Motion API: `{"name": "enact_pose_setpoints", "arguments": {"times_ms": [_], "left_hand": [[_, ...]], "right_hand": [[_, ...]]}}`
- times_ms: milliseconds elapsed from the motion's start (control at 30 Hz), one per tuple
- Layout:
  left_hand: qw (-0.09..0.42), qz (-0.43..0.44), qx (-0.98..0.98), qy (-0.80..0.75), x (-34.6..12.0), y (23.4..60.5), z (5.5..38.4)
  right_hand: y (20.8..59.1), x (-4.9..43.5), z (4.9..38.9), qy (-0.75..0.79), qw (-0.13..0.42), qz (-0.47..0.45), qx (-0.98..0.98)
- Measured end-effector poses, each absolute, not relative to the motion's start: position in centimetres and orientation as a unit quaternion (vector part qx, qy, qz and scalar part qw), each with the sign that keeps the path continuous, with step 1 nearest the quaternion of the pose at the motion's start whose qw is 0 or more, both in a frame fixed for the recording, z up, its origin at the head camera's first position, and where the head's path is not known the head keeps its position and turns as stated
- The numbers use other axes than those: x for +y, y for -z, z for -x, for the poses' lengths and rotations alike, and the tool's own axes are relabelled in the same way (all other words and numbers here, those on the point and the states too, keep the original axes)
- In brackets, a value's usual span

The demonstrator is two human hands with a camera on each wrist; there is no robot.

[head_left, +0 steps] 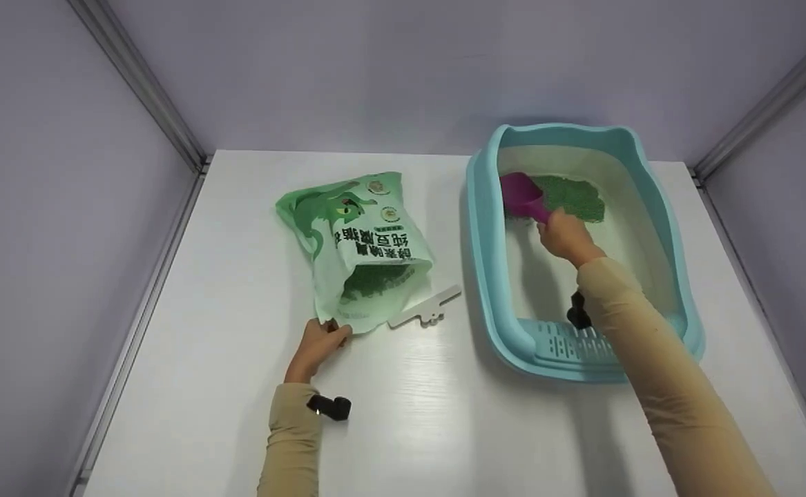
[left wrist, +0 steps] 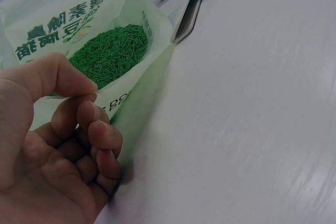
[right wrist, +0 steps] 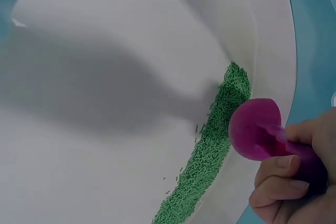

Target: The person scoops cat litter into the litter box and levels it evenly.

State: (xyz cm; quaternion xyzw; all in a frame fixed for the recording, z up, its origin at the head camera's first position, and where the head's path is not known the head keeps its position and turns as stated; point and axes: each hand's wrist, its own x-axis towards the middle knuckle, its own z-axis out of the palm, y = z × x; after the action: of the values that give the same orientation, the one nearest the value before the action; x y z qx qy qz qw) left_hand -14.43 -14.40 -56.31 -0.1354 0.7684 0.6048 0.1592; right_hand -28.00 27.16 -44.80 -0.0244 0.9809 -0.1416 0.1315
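At the left, a pale green bag of cat litter (head_left: pixel 382 238) lies with its mouth toward me, and green pellets (left wrist: pixel 113 53) show inside. My left hand (head_left: pixel 316 347) pinches the near edge of the bag's mouth between thumb and finger. The handle of a purple scoop (head_left: pixel 521 197) is in my right hand (head_left: pixel 568 237), inside a blue litter box (head_left: pixel 484 241). The scoop's bowl is held over the far left of the box, overlapping a layer of green pellets (right wrist: pixel 210 156) along the far end. In the right wrist view the bowl shows mostly its rounded underside.
Between bag and box lies a flat grey strip (head_left: pixel 423 308) with a small notched part, touching or close to the bag's mouth. The litter box has a slotted step (head_left: pixel 558 345) at its near end and raised walls. Pale panels (head_left: pixel 403 83) enclose the white table (head_left: pixel 403 414).
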Motion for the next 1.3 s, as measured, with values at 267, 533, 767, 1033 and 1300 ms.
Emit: {"name": "enact_pose_setpoints", "arguments": {"times_ms": [267,533,767,1033,1300], "left_hand": [[0.156,0.145,0.765,-0.608,-14.5,57.8,14.8],[0.156,0.144,0.771,-0.600,-14.5,57.7,14.7],[0.158,0.144,0.766,-0.606,-14.6,57.8,14.7],[0.159,0.145,0.767,-0.604,-14.6,57.7,14.6],[0.154,0.143,0.772,-0.600,-14.6,57.7,14.7]], "right_hand": [[45.4,28.1,28.3,0.131,0.185,0.039,0.973],[45.5,30.6,28.2,0.132,0.202,0.004,0.970],[45.8,32.7,28.3,0.117,0.203,-0.009,0.972],[59.7,43.6,36.2,0.119,0.126,-0.005,0.985],[47.9,36.5,29.4,0.184,0.135,-0.032,0.973]]}}
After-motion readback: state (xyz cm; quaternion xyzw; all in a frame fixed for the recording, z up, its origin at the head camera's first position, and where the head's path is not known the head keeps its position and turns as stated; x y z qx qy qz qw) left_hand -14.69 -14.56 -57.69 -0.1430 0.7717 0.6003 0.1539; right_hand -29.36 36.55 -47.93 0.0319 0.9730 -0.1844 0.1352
